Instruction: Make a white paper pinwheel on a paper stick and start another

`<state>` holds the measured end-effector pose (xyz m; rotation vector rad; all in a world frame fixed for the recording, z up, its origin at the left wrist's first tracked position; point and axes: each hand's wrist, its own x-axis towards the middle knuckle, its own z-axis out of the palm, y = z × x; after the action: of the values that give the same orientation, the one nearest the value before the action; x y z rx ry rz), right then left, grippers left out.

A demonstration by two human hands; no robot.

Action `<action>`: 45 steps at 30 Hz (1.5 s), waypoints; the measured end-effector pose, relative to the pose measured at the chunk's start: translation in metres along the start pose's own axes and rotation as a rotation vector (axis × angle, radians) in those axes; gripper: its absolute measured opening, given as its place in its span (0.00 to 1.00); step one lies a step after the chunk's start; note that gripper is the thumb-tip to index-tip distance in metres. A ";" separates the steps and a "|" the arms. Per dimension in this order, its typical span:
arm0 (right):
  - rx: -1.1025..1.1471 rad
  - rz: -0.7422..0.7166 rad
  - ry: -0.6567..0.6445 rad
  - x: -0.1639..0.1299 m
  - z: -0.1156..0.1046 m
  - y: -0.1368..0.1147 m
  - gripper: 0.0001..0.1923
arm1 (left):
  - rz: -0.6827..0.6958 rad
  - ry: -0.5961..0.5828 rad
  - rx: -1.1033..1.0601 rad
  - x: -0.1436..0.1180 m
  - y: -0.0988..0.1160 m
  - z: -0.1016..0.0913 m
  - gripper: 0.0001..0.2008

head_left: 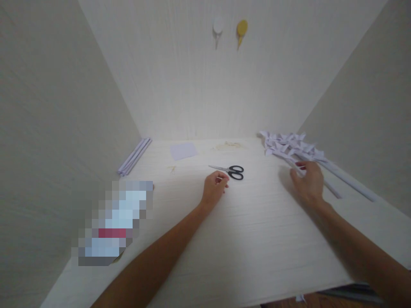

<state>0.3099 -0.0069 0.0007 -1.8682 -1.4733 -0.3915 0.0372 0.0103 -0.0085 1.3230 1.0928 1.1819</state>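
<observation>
My right hand [308, 182] is closed around a rolled white paper stick [332, 188] with folded paper pieces along its far part. The stick lies low over the table, beside other paper sticks [353, 182] trimmed with folded paper [300, 143]. My left hand [215, 186] is curled, thumb and fingertips together; whatever they may pinch is too small to make out. Just beyond those fingers lies a pair of scissors [236, 172] with black handles, its blades pointing left.
Rolled paper sticks [135, 157] lie at the back left. A pale paper sheet [183, 150] and thin yellowish bits [233, 145] lie near the rear wall. A blurred-out object [118, 222] is at left. White and yellow hooks [242, 29] hang on the wall. Side walls enclose the table.
</observation>
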 end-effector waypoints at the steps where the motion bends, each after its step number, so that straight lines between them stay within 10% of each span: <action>1: 0.065 -0.034 -0.017 -0.003 0.002 -0.010 0.10 | 0.000 -0.001 -0.001 0.000 0.000 0.000 0.02; 14: 0.579 -0.050 -0.199 -0.024 0.053 -0.155 0.19 | 0.017 -0.019 -0.051 -0.002 -0.002 0.000 0.14; 36: 0.710 -0.059 -0.114 -0.029 0.065 -0.154 0.19 | 0.046 -0.064 0.195 -0.005 0.000 0.000 0.12; 45: 0.737 -0.048 -0.125 -0.029 0.067 -0.153 0.18 | 0.344 0.083 1.034 0.069 0.034 -0.081 0.05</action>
<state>0.1461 0.0334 -0.0118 -1.2779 -1.4758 0.2363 -0.0357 0.0851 0.0319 2.3287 1.6851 0.9062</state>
